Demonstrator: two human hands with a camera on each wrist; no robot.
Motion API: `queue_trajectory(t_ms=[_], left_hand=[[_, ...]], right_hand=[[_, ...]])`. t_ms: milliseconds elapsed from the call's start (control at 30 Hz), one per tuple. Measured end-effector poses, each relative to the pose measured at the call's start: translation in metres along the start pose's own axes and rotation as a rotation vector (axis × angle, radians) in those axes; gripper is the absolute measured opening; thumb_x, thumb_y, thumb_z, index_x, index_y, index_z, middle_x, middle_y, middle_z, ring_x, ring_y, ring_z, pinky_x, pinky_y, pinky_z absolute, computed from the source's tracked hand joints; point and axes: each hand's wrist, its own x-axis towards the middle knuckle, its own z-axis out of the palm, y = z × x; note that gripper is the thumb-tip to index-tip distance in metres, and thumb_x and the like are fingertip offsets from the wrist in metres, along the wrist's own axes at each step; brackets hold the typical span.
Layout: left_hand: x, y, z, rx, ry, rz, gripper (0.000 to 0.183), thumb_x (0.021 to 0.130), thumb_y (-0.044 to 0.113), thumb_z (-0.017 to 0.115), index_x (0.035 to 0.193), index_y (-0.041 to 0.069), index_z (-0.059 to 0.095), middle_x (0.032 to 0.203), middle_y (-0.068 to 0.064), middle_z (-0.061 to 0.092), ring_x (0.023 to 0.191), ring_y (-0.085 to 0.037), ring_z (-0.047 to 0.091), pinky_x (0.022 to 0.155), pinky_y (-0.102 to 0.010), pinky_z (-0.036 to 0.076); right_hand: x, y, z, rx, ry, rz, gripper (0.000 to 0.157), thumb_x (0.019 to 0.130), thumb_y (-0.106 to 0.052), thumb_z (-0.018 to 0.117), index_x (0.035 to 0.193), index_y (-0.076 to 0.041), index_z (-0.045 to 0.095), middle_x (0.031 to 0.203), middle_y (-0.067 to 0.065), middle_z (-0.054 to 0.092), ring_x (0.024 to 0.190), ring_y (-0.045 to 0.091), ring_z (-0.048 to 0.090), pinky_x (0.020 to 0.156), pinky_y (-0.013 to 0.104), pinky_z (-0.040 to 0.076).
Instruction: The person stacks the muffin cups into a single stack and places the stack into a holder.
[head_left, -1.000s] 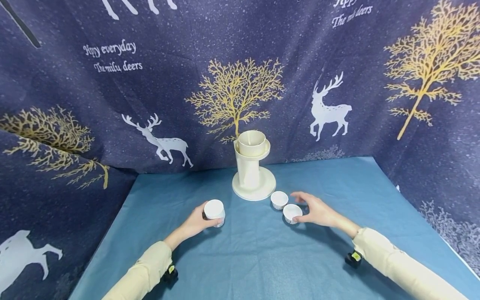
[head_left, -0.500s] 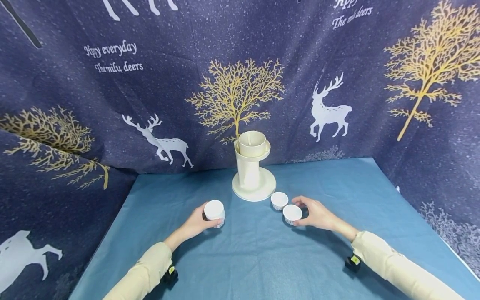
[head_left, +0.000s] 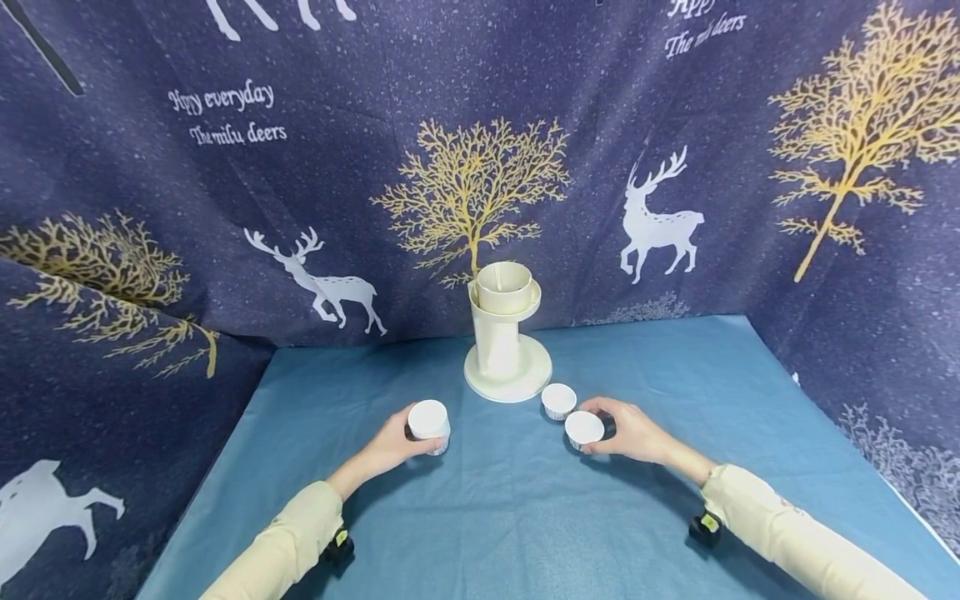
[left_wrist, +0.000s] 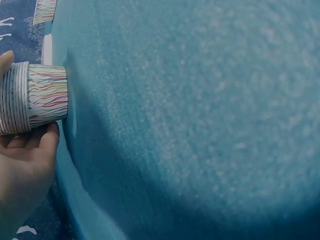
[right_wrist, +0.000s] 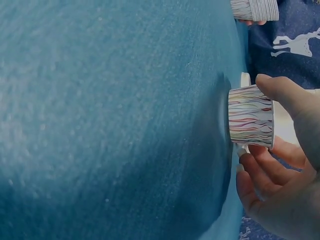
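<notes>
A stack of nested paper baking cups (left_wrist: 47, 95), printed with coloured wavy lines, stands on the cloth; my left hand (head_left: 395, 439) grips it around the side, thumb and fingers on opposite sides. Over on the right, my right hand (head_left: 632, 431) holds a single paper baking cup (head_left: 584, 430) of the same pattern, thumb at the near side of its rim and fingers on the far side, as the right wrist view shows its printed wall (right_wrist: 251, 116). Just behind it sits another white paper baking cup (head_left: 558, 401), very close to the held one.
At the back middle stands a cream-coloured stand (head_left: 504, 354) with a round base and an open cylinder (head_left: 504, 287) on top. A blue cloth (head_left: 480, 517) covers the table, and a dark deer-print curtain (head_left: 480, 75) hangs behind.
My right hand's fingers have closed in around the front right cup, which has shifted very slightly. The left hand stays in place on the stack.
</notes>
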Motion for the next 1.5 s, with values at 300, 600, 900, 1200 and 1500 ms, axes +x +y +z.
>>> queue_trajectory(t_ms=[300, 600, 900, 1200, 1500], left_hand=[[-0.002, 0.002, 0.000, -0.026, -0.014, -0.012, 0.063, 0.078, 0.024, 0.081, 0.130, 0.003, 0.052, 0.119, -0.012, 0.063, 0.108, -0.025, 0.058, 0.092, -0.041, 0.047], [-0.001, 0.001, 0.002, -0.007, 0.001, -0.015, 0.065, 0.078, 0.023, 0.081, 0.131, 0.002, 0.052, 0.119, -0.013, 0.063, 0.109, -0.025, 0.058, 0.094, -0.043, 0.046], [-0.001, 0.000, 0.002, 0.009, 0.003, -0.003, 0.065, 0.079, 0.025, 0.080, 0.131, 0.001, 0.051, 0.120, -0.014, 0.063, 0.109, -0.026, 0.058, 0.094, -0.044, 0.046], [-0.001, 0.000, 0.002, 0.002, 0.004, -0.005, 0.066, 0.078, 0.025, 0.080, 0.133, 0.001, 0.051, 0.120, -0.014, 0.063, 0.109, -0.026, 0.058, 0.094, -0.044, 0.046], [-0.001, 0.000, 0.002, 0.005, 0.008, -0.004, 0.067, 0.079, 0.024, 0.080, 0.134, 0.001, 0.049, 0.122, -0.015, 0.062, 0.111, -0.027, 0.058, 0.095, -0.044, 0.046]], right_hand=[[0.000, -0.007, 0.003, 0.029, -0.013, -0.011, 0.054, 0.075, -0.033, 0.083, 0.120, -0.013, 0.062, 0.108, 0.000, 0.067, 0.097, 0.016, 0.063, 0.078, 0.027, 0.054], [0.000, -0.011, 0.006, 0.059, -0.040, 0.012, 0.053, 0.076, -0.034, 0.082, 0.121, -0.016, 0.061, 0.108, -0.002, 0.066, 0.097, 0.011, 0.062, 0.079, 0.025, 0.054], [0.000, -0.012, 0.005, 0.061, -0.041, 0.001, 0.054, 0.076, -0.032, 0.082, 0.122, -0.014, 0.061, 0.111, 0.000, 0.067, 0.098, 0.014, 0.064, 0.079, 0.025, 0.055], [0.001, -0.013, 0.006, 0.075, -0.038, -0.018, 0.050, 0.077, -0.028, 0.082, 0.121, -0.016, 0.061, 0.112, 0.000, 0.068, 0.101, 0.018, 0.066, 0.078, 0.025, 0.055], [0.003, -0.017, 0.010, 0.096, -0.035, -0.051, 0.046, 0.078, -0.027, 0.081, 0.117, -0.014, 0.061, 0.105, 0.000, 0.070, 0.095, 0.013, 0.065, 0.077, 0.025, 0.054]])
